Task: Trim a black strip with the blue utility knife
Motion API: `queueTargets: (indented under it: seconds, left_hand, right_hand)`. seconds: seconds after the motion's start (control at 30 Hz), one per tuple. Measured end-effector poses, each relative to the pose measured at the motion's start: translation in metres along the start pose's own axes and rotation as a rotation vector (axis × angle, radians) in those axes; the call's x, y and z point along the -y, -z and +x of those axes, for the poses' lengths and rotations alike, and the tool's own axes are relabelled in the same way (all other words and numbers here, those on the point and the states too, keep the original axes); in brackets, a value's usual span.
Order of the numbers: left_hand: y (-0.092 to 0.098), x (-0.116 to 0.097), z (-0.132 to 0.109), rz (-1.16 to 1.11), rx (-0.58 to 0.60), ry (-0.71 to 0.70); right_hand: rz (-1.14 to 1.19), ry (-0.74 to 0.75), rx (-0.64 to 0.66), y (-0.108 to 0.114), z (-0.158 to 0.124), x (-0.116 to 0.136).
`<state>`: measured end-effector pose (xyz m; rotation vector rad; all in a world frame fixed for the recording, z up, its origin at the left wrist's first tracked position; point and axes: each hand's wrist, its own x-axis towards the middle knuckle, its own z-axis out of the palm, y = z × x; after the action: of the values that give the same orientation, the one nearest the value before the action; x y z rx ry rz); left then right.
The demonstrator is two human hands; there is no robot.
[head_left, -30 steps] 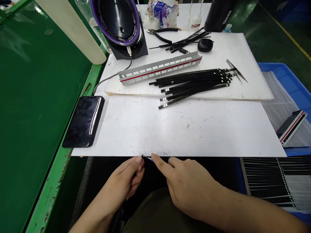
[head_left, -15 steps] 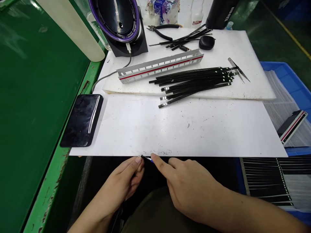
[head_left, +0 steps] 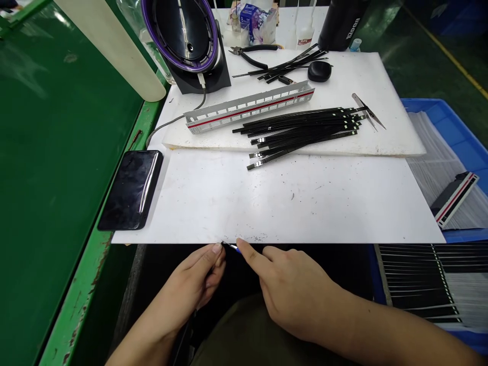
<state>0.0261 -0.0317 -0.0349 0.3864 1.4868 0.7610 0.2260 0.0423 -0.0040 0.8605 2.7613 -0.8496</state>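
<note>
Just below the front edge of the white board [head_left: 305, 203], my left hand [head_left: 196, 279] is closed, pinching a small dark piece [head_left: 222, 244] between thumb and fingers. Most of that piece is hidden by the fingers. My right hand [head_left: 292, 284] is wrapped round a thin tool with a blue handle [head_left: 237, 249], its index finger stretched along it. The tool's slim metal tip points left and meets the dark piece, or comes very near it. Several black strips [head_left: 305, 127] lie in a loose bundle on the white foam slab [head_left: 392, 145] beyond.
On the slab are a grey slotted channel [head_left: 249, 108] with a red line, tweezers [head_left: 369, 112], cutting pliers [head_left: 253, 56] and a black case [head_left: 319, 71]. A purple-rimmed fan [head_left: 186, 35] stands behind. At left lies a black box-shaped device [head_left: 131, 190]; blue bins [head_left: 438, 109] sit at right.
The camera view has shifted slightly, moving the bench items a little in the picture. Both hands keep nearly the same pose, with the tool tip still at the dark piece.
</note>
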Motion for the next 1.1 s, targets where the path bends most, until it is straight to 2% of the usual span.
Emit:
queueTargets:
  seconds: [0.33,0.6,0.77,1.1]
  left_hand:
    - [-0.0009,-0.0008,-0.0004,-0.004,0.013,-0.002]
    - [0.0000,0.0002,0.0010,0.002,-0.001,0.000]
    - [0.0013,0.0024,0.0025,0.002,-0.014,0.000]
    - [-0.0011,-0.0001,0.0005,-0.006,-0.003,0.001]
  right_hand:
    - [0.021,0.009,0.010,0.0037,0.0004,-0.0008]
    - [-0.064,0.007,0.009,-0.0048,0.0015,-0.0003]
    - [0.002,0.011,-0.024,-0.0047,0.0003,-0.0020]
    - [0.037,-0.011,0.010,0.0022,0.0006,0.0014]
